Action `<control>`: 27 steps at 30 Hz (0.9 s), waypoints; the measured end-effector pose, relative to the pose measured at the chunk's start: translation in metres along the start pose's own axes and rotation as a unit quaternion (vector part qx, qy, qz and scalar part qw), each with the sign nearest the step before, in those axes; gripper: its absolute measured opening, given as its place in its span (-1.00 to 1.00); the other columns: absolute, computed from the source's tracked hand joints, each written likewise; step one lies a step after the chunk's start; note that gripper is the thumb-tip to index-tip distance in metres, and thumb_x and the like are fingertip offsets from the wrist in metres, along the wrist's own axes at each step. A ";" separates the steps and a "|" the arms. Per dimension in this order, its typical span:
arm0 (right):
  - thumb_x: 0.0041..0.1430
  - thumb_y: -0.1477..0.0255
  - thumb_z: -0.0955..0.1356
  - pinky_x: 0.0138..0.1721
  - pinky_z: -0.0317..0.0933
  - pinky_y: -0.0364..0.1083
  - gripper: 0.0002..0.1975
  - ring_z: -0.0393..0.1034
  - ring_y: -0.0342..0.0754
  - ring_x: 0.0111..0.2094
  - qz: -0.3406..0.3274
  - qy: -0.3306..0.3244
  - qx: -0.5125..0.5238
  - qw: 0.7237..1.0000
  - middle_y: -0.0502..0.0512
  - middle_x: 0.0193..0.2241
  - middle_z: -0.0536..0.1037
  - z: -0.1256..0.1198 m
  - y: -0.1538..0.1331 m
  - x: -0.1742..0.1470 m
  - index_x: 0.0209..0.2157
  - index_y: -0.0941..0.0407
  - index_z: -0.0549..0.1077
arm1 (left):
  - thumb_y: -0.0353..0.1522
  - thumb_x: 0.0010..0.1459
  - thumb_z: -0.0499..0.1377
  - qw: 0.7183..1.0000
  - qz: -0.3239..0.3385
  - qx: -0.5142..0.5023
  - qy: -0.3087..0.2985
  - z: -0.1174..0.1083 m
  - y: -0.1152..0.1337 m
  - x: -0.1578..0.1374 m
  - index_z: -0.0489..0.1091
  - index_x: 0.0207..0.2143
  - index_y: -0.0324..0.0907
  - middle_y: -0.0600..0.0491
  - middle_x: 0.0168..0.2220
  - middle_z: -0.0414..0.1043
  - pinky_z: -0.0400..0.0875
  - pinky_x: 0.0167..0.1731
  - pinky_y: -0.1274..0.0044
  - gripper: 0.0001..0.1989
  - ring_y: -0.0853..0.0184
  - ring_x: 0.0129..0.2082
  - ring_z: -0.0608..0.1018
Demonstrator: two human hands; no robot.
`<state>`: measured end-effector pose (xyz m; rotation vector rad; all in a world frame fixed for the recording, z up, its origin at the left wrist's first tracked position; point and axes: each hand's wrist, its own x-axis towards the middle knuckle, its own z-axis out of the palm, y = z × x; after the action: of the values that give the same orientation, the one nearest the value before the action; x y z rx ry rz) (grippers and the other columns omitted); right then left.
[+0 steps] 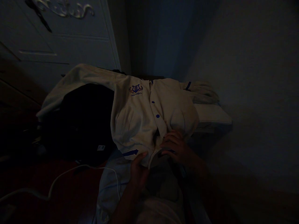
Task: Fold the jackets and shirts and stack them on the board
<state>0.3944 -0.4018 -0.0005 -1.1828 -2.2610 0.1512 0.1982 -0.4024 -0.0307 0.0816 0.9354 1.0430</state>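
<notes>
A pale jacket (135, 121) with blue buttons, a lyre-like emblem on its chest and blue stripes at the hem lies spread out in front of me, its upper buttons fastened. One sleeve stretches left over a black bag-like object; the other lies bunched at the right. My left hand (139, 169) grips the bottom hem, thumb on top and fingers hidden beneath the cloth. Beside the lower front opening, my right hand (176, 146) has its fingers curled on the other front edge, holding the fabric. The front gapes slightly between my hands.
The scene is very dark. The black bag-like object (86, 124) with a small white tag stands at left. A white cable (67, 171) runs across the reddish floor to my legs. Behind is a white cabinet (81, 40) with ornate trim; a wall (257, 93) rises at right.
</notes>
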 end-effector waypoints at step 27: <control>-0.08 0.31 0.40 -0.22 0.43 -0.05 -0.19 0.55 0.03 -0.23 0.471 0.229 0.349 0.777 0.28 -0.14 0.59 0.070 -0.004 0.011 0.24 0.22 0.23 | -0.18 -0.11 0.21 0.976 -0.002 0.196 0.098 -0.057 -0.037 0.028 0.32 -0.51 -0.14 0.16 -0.64 0.31 0.19 -0.66 0.58 -0.77 0.39 -0.67 0.35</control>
<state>0.3489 -0.3849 -0.0524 -1.5536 -0.8615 0.8880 0.1893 -0.4211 -0.1016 0.3088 1.3140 0.8604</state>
